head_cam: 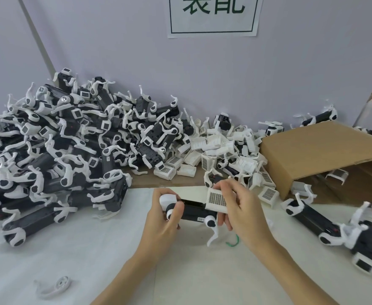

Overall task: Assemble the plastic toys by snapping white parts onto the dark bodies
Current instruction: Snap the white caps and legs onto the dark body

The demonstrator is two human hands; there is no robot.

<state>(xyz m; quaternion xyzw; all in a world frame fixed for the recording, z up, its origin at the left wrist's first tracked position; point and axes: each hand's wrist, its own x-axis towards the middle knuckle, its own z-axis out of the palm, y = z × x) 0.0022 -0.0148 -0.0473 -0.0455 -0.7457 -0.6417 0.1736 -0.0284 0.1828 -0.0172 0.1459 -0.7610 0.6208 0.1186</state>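
Left hand (pixel 163 219) curled round the white-capped end of a dark body (pixel 190 211), held just above the table (pixel 92 249) in front of the cardboard box (pixel 319 150). Right hand (pixel 240 208) pinching a white grille part (pixel 217 200) against the body's other end, fingers bent over it. Left of the box, loose white parts (pixel 213 150); farther left, a heap of assembled toys (pixel 59 139).

We see the toy in our hands (pixel 193 211) in the middle, big toy pile (pixel 59 146) to its left, loose parts (pixel 224 150) behind it, box (pixel 326 155) to its right, sign (pixel 213 16) far behind it
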